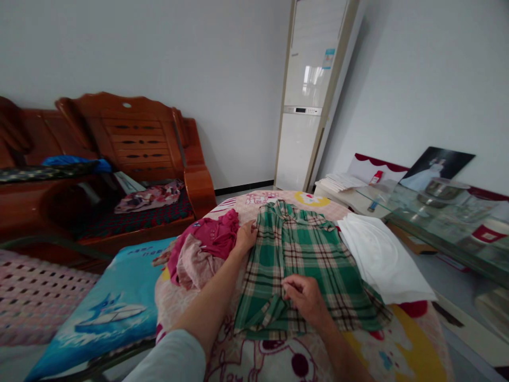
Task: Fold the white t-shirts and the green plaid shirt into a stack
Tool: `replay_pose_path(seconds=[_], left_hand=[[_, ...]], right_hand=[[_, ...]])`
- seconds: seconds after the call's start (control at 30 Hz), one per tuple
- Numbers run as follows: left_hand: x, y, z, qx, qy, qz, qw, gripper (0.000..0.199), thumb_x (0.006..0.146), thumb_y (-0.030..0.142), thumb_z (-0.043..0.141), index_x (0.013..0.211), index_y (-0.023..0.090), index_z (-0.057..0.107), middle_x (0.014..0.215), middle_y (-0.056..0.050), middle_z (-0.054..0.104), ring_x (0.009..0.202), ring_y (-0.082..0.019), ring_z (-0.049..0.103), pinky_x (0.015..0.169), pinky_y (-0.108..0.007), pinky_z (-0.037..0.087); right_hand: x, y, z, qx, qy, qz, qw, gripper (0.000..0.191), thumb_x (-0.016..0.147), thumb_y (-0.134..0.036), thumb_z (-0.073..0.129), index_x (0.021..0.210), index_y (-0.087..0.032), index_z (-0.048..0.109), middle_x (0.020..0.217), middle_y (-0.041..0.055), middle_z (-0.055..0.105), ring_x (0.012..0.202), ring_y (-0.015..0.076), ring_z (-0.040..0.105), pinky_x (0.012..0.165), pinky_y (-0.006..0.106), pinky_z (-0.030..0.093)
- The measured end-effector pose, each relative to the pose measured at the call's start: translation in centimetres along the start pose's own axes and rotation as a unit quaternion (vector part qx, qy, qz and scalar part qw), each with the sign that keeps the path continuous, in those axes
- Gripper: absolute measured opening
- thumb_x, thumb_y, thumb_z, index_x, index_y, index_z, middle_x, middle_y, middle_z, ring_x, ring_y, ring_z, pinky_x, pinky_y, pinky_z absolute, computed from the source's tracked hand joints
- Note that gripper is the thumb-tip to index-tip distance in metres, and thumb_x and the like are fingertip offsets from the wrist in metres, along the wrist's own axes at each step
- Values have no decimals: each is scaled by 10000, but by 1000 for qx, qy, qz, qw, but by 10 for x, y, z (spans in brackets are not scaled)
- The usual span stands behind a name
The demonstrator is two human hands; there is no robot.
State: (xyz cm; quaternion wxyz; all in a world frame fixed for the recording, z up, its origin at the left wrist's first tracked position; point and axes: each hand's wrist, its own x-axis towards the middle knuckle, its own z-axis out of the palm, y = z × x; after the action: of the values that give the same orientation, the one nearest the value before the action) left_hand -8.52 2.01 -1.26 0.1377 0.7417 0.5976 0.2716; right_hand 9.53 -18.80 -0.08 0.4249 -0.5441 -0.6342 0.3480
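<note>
A green plaid shirt (314,254) lies spread on a round table with a patterned pink cloth (278,353). My left hand (247,235) is at the shirt's upper left edge, its fingers closed near the fabric; what they hold is too small to make out. Over the lower middle of the shirt, by its front opening, is my right hand (304,297), fingers bent together at the fabric, their grip unclear. Dark pink clothing (217,233) with a paler pink piece (196,262) is heaped left of my left hand. White folded fabric (387,257) lies along the shirt's right side.
Wooden seating (135,132) with clothes on it stands at the left, near a blue cushion (127,286). A glass shelf (445,223) holding bowls and a photo is at the right. A tall white cabinet-like unit (304,90) stands in the corner.
</note>
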Motion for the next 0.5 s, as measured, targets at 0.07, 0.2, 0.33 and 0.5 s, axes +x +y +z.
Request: replay_pose_path(seconds=[0.07, 0.2, 0.33, 0.5], left_hand=[[1, 2, 1, -3, -4, -4, 1000, 426, 853, 135, 533, 1278, 154, 546, 1068, -77, 690, 943, -169, 648, 896, -281, 478], [1, 3, 3, 20, 9, -3, 1000, 410, 865, 133, 525, 1271, 167, 569, 1134, -90, 672, 1017, -185, 630, 924, -293, 468], [0, -1, 3, 11, -9, 29, 999, 391, 873, 116, 492, 1235, 191, 619, 1201, -69, 655, 1105, -182, 598, 978, -273, 440], [2, -5, 5, -12, -34, 62, 997, 409, 870, 157, 530, 1266, 236, 600, 1225, -37, 646, 1134, -172, 580, 998, -272, 429]], right_hand=[[11, 4, -3, 1, 38, 22, 999, 254, 817, -312, 508, 844, -157, 707, 632, 20, 666, 505, 131, 585, 495, 224, 438], [48, 16, -15, -31, 82, 1, 996, 337, 833, -359, 481, 963, -150, 711, 786, 76, 725, 672, 188, 680, 648, 303, 535], [98, 30, -27, -113, 103, -34, 988, 374, 853, -330, 434, 1040, -165, 713, 980, 108, 737, 954, 238, 679, 870, 390, 514], [155, 44, -22, -276, 84, -29, 957, 415, 879, -211, 367, 1152, -176, 677, 1172, 82, 685, 1108, 190, 617, 979, 346, 450]])
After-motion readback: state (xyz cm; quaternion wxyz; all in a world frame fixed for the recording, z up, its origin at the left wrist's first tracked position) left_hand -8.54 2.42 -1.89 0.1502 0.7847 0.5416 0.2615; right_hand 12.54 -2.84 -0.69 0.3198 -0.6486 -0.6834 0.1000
